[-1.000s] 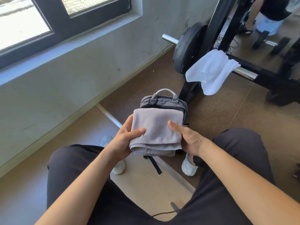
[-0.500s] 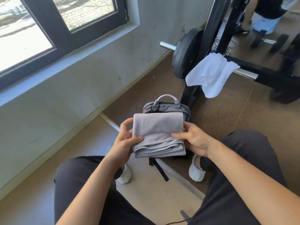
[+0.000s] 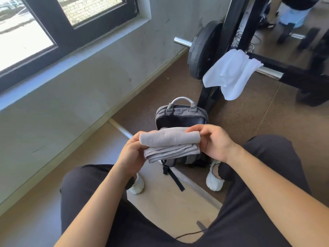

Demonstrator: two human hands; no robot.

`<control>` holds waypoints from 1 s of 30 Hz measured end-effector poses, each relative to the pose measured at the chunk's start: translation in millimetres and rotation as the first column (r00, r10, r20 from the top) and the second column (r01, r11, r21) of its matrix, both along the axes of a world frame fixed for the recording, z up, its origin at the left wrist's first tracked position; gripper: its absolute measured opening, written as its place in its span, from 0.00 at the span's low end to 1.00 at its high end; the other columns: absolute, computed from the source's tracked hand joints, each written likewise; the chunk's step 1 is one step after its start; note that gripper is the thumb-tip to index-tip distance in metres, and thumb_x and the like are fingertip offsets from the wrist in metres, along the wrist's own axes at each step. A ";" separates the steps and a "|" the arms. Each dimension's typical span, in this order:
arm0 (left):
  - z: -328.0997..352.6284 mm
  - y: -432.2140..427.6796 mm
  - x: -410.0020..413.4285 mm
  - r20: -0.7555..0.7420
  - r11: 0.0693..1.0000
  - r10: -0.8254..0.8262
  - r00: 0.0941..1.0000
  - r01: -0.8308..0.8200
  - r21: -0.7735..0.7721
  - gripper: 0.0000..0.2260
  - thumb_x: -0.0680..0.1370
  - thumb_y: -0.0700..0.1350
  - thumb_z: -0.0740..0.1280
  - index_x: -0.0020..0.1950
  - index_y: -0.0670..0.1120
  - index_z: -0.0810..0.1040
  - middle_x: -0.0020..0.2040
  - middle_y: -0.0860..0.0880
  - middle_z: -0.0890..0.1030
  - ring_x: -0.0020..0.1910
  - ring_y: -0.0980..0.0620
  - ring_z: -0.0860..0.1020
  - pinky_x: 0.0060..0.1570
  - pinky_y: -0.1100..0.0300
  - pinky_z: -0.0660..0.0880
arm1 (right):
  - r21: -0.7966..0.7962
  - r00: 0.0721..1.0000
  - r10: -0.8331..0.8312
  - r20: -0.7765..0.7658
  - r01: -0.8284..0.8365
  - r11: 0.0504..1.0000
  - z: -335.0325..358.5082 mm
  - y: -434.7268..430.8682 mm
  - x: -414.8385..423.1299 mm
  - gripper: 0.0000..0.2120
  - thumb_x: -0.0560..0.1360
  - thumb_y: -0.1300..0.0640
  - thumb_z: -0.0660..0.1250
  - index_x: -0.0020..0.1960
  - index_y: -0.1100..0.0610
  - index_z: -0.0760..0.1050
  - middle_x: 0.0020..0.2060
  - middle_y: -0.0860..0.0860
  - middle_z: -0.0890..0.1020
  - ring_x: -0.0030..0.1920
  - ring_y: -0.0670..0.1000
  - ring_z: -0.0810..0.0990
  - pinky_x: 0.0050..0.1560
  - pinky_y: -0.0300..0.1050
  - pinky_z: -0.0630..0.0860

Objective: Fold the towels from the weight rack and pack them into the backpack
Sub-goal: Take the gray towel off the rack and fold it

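Note:
A folded grey towel is held between both hands just above the open grey backpack, which stands on the floor between my feet. My left hand grips the towel's left end. My right hand grips its right end, fingers curled over the top fold. The far half of the towel is doubled over toward me into a thick bundle. A white towel hangs over the bar of the black weight rack beyond the backpack.
A black weight plate sits on the bar left of the white towel. A grey wall with a window runs along the left. Another person's legs and a dumbbell are at the top right. My white shoes flank the backpack.
The flat folded towel has been folded over once more into a narrower bundle. The backpack's open top now shows behind it. Both hands shifted slightly forward.

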State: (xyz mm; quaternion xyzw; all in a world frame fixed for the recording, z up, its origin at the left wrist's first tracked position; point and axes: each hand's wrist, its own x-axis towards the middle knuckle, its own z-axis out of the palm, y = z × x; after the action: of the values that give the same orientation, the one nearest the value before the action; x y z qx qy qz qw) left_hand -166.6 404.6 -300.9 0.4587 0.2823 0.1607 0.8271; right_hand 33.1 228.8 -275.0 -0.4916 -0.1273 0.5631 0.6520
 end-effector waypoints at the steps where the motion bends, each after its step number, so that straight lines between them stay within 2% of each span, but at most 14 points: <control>1: 0.0 -1.5 0.5 0.006 1.000 -0.001 1.000 0.000 0.028 0.21 0.75 0.26 0.56 0.34 0.46 0.80 0.55 0.40 0.84 0.51 0.40 0.82 0.45 0.52 0.81 | -0.014 1.000 0.009 0.019 -0.008 1.000 -1.0 -0.2 0.4 0.19 0.79 0.60 0.55 0.42 0.62 0.84 0.47 0.57 0.84 0.48 0.55 0.82 0.51 0.49 0.79; 4: -1.3 -7.4 1.4 -0.007 0.989 -0.001 1.000 0.002 0.146 0.19 0.73 0.25 0.59 0.31 0.46 0.76 0.56 0.40 0.84 0.54 0.40 0.82 0.48 0.50 0.80 | -0.125 0.958 0.073 0.276 -0.040 0.991 -8.7 1.1 -2.1 0.15 0.74 0.46 0.71 0.39 0.58 0.77 0.40 0.54 0.77 0.47 0.53 0.76 0.50 0.48 0.73; 6: -3.5 -10.9 2.4 -0.015 0.977 0.005 1.000 -0.002 0.214 0.20 0.73 0.24 0.60 0.30 0.46 0.76 0.55 0.42 0.85 0.55 0.41 0.83 0.50 0.49 0.79 | -0.209 0.871 0.137 0.473 -0.040 0.977 -17.3 2.5 -4.6 0.18 0.69 0.44 0.77 0.44 0.55 0.73 0.43 0.52 0.75 0.50 0.51 0.74 0.52 0.47 0.72; 8: -4.1 -11.7 3.0 -0.011 0.969 0.024 1.000 -0.020 0.246 0.23 0.74 0.22 0.58 0.29 0.46 0.76 0.52 0.45 0.85 0.52 0.44 0.83 0.47 0.52 0.80 | -0.261 0.861 0.182 0.475 -0.059 0.963 -18.4 4.0 -7.0 0.27 0.67 0.42 0.79 0.58 0.51 0.73 0.55 0.50 0.76 0.58 0.50 0.75 0.58 0.47 0.75; 10: -4.4 -10.3 3.4 -0.010 0.961 0.045 0.999 -0.040 0.274 0.26 0.73 0.20 0.56 0.27 0.47 0.76 0.49 0.49 0.84 0.48 0.47 0.83 0.41 0.57 0.80 | -0.289 0.882 0.272 0.385 -0.165 0.943 -16.1 3.1 -7.1 0.33 0.70 0.47 0.78 0.71 0.49 0.69 0.64 0.49 0.75 0.64 0.51 0.76 0.65 0.49 0.76; 11: -5.3 -9.2 3.6 -0.004 0.958 0.047 0.999 -0.044 0.284 0.27 0.73 0.20 0.55 0.26 0.47 0.75 0.48 0.49 0.83 0.47 0.47 0.81 0.40 0.57 0.79 | -0.295 0.873 0.332 0.357 -0.232 0.927 -15.4 2.1 -7.2 0.32 0.71 0.51 0.77 0.71 0.52 0.70 0.64 0.52 0.77 0.63 0.53 0.78 0.65 0.51 0.77; 13: -10.5 -6.7 3.0 -0.001 0.954 0.045 0.999 -0.042 0.298 0.26 0.72 0.20 0.55 0.26 0.47 0.75 0.49 0.48 0.82 0.49 0.44 0.79 0.42 0.55 0.77 | -0.308 0.819 0.423 0.388 -0.317 0.897 -16.8 0.7 -7.4 0.22 0.72 0.56 0.77 0.64 0.56 0.78 0.57 0.56 0.83 0.58 0.54 0.83 0.61 0.52 0.81; 15: -15.8 -3.1 2.2 -0.030 0.957 0.040 0.999 -0.030 0.290 0.23 0.72 0.23 0.55 0.27 0.46 0.76 0.50 0.47 0.81 0.52 0.43 0.77 0.46 0.53 0.76 | -0.326 0.757 0.432 0.491 -0.300 0.897 -20.5 0.3 -7.8 0.16 0.71 0.57 0.78 0.58 0.54 0.81 0.52 0.53 0.85 0.55 0.51 0.84 0.56 0.49 0.83; 18: -18.9 0.8 3.0 -0.107 0.962 0.016 0.994 0.013 0.272 0.08 0.68 0.37 0.60 0.31 0.44 0.75 0.52 0.46 0.82 0.53 0.45 0.78 0.47 0.53 0.74 | -0.364 0.635 0.408 0.656 -0.207 0.908 -23.6 0.2 -3.7 0.17 0.69 0.58 0.79 0.55 0.48 0.81 0.48 0.47 0.84 0.53 0.49 0.82 0.54 0.49 0.82; 20: -18.4 0.0 2.0 -0.154 0.947 -0.040 0.987 0.087 0.310 0.02 0.69 0.43 0.65 0.39 0.46 0.76 0.55 0.47 0.83 0.51 0.47 0.80 0.46 0.56 0.74 | -0.379 0.573 0.422 0.703 -0.201 0.903 -23.5 0.0 -3.6 0.19 0.66 0.60 0.78 0.55 0.47 0.81 0.47 0.46 0.84 0.52 0.49 0.82 0.53 0.50 0.82; 23: -22.0 -2.3 0.6 -0.298 0.804 -0.247 0.922 0.367 0.469 0.22 0.67 0.54 0.77 0.59 0.51 0.79 0.61 0.53 0.83 0.53 0.56 0.82 0.53 0.64 0.77 | -0.401 0.496 0.462 0.736 -0.232 0.886 -23.7 0.3 -7.2 0.20 0.66 0.61 0.77 0.56 0.48 0.80 0.47 0.46 0.84 0.51 0.47 0.82 0.51 0.46 0.82; 25: -23.6 -7.0 1.6 -0.429 0.645 -0.366 0.826 0.557 0.523 0.29 0.65 0.58 0.82 0.64 0.56 0.79 0.60 0.56 0.83 0.59 0.57 0.81 0.59 0.62 0.78 | -0.416 0.455 0.488 0.745 -0.256 0.873 -25.8 0.2 -9.2 0.21 0.66 0.60 0.77 0.57 0.47 0.80 0.47 0.45 0.84 0.50 0.46 0.82 0.49 0.42 0.81; 27: -27.3 -10.6 3.5 -0.532 0.507 -0.399 0.747 0.663 0.551 0.24 0.66 0.56 0.83 0.59 0.57 0.81 0.53 0.59 0.84 0.54 0.60 0.81 0.53 0.62 0.78 | -0.434 0.431 0.510 0.744 -0.268 0.860 -28.8 -0.7 -9.1 0.22 0.66 0.59 0.77 0.58 0.45 0.79 0.48 0.43 0.84 0.51 0.44 0.82 0.48 0.39 0.80; 30: -29.0 -11.4 6.0 -0.578 0.460 -0.378 0.723 0.689 0.560 0.17 0.66 0.53 0.83 0.50 0.58 0.80 0.45 0.57 0.82 0.46 0.58 0.80 0.45 0.59 0.78 | -0.448 0.419 0.536 0.732 -0.296 0.844 -29.0 -1.6 -6.3 0.22 0.68 0.57 0.77 0.59 0.44 0.78 0.50 0.41 0.83 0.52 0.42 0.81 0.47 0.33 0.78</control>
State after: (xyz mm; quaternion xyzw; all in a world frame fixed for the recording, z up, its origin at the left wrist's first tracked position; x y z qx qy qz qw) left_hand -160.6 393.3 -329.9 0.8415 0.1793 -0.1025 0.4991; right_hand 26.8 227.2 -304.1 -0.7287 -0.4690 0.4132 0.2798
